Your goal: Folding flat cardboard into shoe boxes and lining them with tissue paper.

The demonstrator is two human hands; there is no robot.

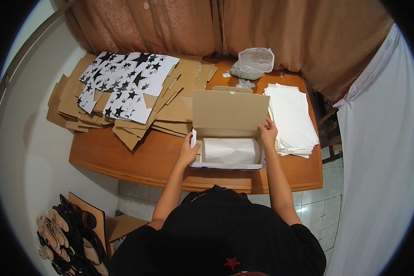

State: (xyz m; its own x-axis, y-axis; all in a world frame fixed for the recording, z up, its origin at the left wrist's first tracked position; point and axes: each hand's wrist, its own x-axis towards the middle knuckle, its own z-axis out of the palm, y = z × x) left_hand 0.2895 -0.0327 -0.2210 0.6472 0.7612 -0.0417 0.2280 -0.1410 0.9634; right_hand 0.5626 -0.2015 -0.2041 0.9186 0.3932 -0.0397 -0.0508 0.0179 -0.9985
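Observation:
A cardboard box [230, 110] stands at the table's front middle, its plain brown lid raised at the back. White tissue paper [230, 151] lies inside and covers whatever may be under it. My left hand [187, 150] is closed round the box's left wall, beside a raised white side flap. On the opposite side, my right hand [268, 133] has its fingers bent and pressed together on the right rear corner, near the lid's fold. The box's front edge shows white with dark marks.
Flattened brown cardboard boxes [172, 108], some star-printed [140, 73], pile up at the left. White paper sheets [292, 119] are stacked at the right. Behind the box is a clear plastic bag [255, 62] with small packets. Sandals [60, 230] stand lower left of the wooden table [119, 158].

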